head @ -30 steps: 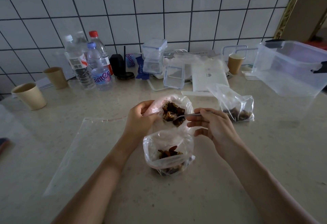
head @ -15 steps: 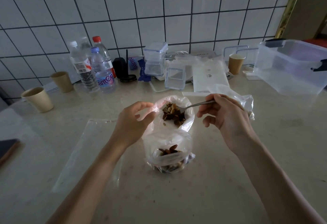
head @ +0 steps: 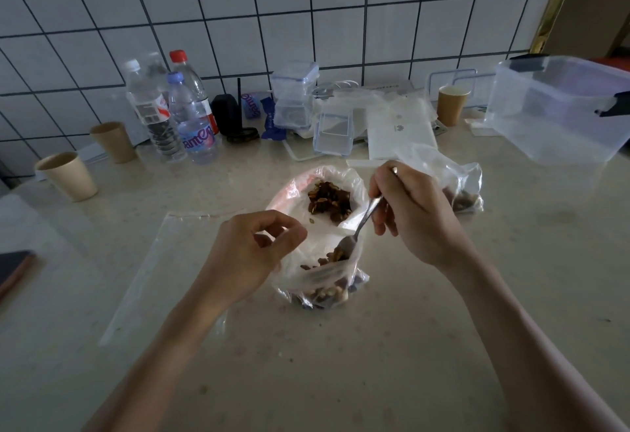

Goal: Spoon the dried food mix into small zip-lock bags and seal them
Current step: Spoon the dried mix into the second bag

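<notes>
At the counter's middle stands a large plastic bag of dried food mix (head: 329,200), its mouth open. Just in front of it stands a small zip-lock bag (head: 324,278), partly filled with mix. My left hand (head: 252,254) pinches the small bag's left rim and holds it open. My right hand (head: 412,217) grips a metal spoon (head: 361,223), whose bowl dips into the small bag's mouth with mix on it. Another small bag with mix (head: 460,189) lies behind my right hand, partly hidden.
An empty flat plastic bag (head: 163,261) lies left of my left arm. Water bottles (head: 177,114), paper cups (head: 66,176), small clear boxes (head: 295,97) and a white box (head: 402,131) line the tiled wall. A big clear tub (head: 559,107) stands at right. A phone (head: 13,268) sits at the left edge.
My right hand has brought the spoon out of the large bag and down into the small bag's mouth. My left hand has let go of the large bag's rim and taken the small bag's.
</notes>
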`<state>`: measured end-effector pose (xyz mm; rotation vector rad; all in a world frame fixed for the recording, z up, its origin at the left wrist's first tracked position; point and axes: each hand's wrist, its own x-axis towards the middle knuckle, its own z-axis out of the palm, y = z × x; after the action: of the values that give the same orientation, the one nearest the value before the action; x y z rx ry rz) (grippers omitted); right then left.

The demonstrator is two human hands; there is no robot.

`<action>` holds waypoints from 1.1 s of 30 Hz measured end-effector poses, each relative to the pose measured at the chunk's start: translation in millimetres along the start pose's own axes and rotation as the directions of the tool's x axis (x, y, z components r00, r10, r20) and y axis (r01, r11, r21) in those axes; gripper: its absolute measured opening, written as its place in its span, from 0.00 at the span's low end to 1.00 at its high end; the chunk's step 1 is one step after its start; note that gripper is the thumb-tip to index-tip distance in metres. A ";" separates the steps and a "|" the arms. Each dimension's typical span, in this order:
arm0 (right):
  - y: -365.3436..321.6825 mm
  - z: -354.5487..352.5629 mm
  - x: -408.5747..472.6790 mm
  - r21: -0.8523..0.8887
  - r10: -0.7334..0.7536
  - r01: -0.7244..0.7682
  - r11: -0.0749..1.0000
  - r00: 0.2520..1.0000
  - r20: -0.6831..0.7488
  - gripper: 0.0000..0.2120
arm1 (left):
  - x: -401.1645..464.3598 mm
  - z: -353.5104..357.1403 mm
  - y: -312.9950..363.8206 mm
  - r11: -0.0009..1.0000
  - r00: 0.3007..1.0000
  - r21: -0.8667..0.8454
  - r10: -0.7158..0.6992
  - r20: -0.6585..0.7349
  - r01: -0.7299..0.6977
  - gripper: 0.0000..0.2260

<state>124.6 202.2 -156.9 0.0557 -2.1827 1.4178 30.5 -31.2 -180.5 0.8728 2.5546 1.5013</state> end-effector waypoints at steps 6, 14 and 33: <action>-13.1 10.0 -9.5 -0.271 -0.330 0.329 0.904 0.943 0.044 0.20 | -1.6 5.7 -10.4 0.998 0.994 -0.065 -0.012 -0.107 0.005 0.02; -7.7 16.1 -6.1 -0.116 -0.292 0.278 0.953 0.949 -0.122 0.19 | -1.1 9.3 -16.9 0.998 0.991 -0.052 -0.031 -0.134 0.024 0.03; 25.1 4.8 9.2 0.533 0.473 -0.255 0.807 0.819 -0.325 0.17 | 21.3 -9.5 -7.4 0.999 0.954 0.044 0.004 -0.299 0.010 0.05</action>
<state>107.0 211.7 -175.2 -0.5149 -1.4806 1.9328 6.3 -30.9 -176.7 0.6908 2.8049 1.6985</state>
